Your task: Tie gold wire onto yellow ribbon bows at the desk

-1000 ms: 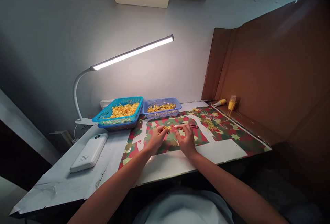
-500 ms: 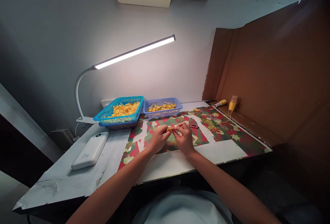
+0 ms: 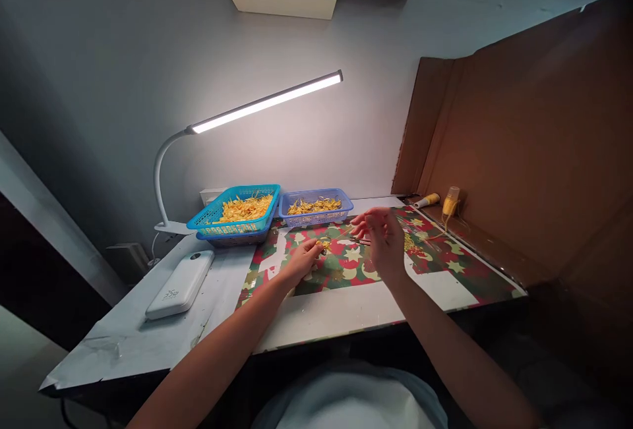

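Observation:
My left hand pinches a small yellow strip piece between thumb and fingertips, above the camouflage-patterned sheet. My right hand is raised to the right of it, fingers curled in. A thin thread appears to stretch from the yellow piece to the right fingers; its end there is hidden. Under and beside the right hand are small thread snips, their dark tips towards the left and their pinkish handle mostly covered.
A turquoise basket and a violet basket hold yellow pieces at the back. Left stand a white power bank and a lit lamp. Thread scraps lie right, near a yellow thread spool and a cardboard wall.
My right hand has moved up and to the right, away from the left, drawing out what looks like thread. My left hand keeps the yellow piece. The view has shifted slightly.

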The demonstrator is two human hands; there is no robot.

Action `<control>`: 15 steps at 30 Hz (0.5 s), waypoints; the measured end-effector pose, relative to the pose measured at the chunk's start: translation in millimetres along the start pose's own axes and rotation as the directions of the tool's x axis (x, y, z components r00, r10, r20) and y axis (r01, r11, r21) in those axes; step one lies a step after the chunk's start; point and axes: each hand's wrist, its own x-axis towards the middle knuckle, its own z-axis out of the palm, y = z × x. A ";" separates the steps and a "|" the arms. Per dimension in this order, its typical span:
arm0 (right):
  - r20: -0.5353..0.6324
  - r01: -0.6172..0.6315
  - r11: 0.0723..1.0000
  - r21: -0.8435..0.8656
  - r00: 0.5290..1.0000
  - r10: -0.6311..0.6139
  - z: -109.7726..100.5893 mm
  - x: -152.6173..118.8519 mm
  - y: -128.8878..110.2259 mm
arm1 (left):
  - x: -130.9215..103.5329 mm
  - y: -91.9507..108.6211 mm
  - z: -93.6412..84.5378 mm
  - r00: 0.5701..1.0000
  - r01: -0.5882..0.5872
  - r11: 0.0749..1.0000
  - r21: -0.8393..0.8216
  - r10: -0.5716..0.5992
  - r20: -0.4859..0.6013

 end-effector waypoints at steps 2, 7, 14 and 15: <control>-0.035 0.008 1.000 0.018 0.999 -0.007 -1.8 6.3 -3.0 | -0.3 0.2 0.3 1.000 -0.006 0.999 -0.037 0.006 0.008; -0.095 0.049 0.998 0.039 0.994 -0.045 -7.5 19.0 -11.3 | -1.3 2.8 1.6 1.000 0.024 0.999 -0.027 -0.024 0.006; -0.149 0.150 0.987 0.052 0.979 -0.141 -16.1 39.3 -22.0 | 3.2 -3.7 0.9 1.000 0.017 1.000 -0.015 -0.017 -0.002; -0.155 0.167 0.985 0.054 0.975 -0.157 -17.5 42.7 -23.4 | 3.8 -4.5 0.7 1.000 0.010 1.000 -0.012 -0.010 -0.004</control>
